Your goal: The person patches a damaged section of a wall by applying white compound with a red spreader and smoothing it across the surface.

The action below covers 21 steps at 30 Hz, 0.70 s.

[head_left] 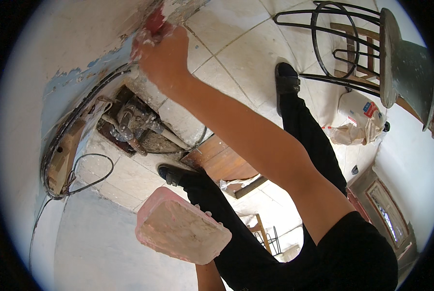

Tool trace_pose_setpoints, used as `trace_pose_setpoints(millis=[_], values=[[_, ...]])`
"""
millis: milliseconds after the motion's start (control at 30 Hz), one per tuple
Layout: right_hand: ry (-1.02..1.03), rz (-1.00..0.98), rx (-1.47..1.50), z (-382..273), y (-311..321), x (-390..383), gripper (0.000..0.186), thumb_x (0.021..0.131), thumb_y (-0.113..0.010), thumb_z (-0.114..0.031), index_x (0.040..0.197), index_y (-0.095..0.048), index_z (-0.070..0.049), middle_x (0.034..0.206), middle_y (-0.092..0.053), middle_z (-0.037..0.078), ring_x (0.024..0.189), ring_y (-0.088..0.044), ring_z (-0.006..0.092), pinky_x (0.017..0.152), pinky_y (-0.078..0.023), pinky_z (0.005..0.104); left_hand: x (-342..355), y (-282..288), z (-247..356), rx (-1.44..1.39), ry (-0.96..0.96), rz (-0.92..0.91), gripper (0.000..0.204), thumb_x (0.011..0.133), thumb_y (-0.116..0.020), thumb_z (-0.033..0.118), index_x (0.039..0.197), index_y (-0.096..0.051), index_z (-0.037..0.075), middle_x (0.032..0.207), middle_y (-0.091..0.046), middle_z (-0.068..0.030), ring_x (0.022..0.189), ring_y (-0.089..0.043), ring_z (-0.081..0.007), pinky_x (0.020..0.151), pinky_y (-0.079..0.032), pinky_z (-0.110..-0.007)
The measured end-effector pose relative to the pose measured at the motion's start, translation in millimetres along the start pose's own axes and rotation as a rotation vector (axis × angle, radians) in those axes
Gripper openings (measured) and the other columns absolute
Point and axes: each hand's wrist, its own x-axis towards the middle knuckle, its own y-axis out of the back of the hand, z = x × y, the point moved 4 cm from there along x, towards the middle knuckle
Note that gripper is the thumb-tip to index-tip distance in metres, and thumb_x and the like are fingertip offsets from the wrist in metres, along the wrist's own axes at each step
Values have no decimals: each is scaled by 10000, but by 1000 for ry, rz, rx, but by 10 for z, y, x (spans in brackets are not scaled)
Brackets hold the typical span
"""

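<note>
The right hand (162, 54) is clenched around a red tool (155, 20), held just beyond its fingers beside the peeling wall (88, 43). A pink tray (143, 218) of beige paste (184, 229) is supported by the left hand (208, 213), mostly hidden beneath it. Nearer the body than the right hand, pipes (124, 123) are exposed in a floor recess.

The pink tub (143, 220) hides most of the left hand (208, 213), and the right hand (167, 54) partly covers the far red tool (154, 21).
</note>
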Motion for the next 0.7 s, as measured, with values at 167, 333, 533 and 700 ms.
trace_pose_setpoints(millis=[167, 333, 533, 700], values=[[111, -118, -71, -527, -33, -317, 112, 757, -501, -24, 828, -542, 53, 643, -551, 166, 539, -543, 250, 505, -421, 346, -68, 83, -7, 9, -23, 7, 758, 838, -440, 518, 1374, -149, 69, 1283, -296, -314, 1155, -362, -452, 920, -276, -645], [230, -420, -159, -953, 241, -720, 214, 774, -500, -60, 960, -536, 40, 622, -570, 208, 446, -511, 322, 447, -394, 381, -63, -16, -63, 29, -81, 21, 785, 829, -431, 548, 1380, -135, 74, 1313, -283, -276, 1182, -327, -441, 894, -286, -652], [-203, -278, -5, -606, 942, -941, 179, 858, -545, -130, 911, -587, 36, 685, -590, 28, 561, -496, 78, 482, -409, 239, -13, -266, -133, 129, -129, -116, 796, 821, -427, 563, 1382, -129, 83, 1365, -244, -207, 1208, -292, -425, 873, -290, -668], [-244, -68, 190, -533, 637, -542, 160, 823, -535, -104, 762, -575, 38, 593, -554, 79, 477, -503, 121, 461, -415, 303, 24, -292, -252, 188, -118, -218, 798, 816, -428, 570, 1385, -130, 97, 1385, -228, -173, 1210, -304, -411, 872, -296, -665]])
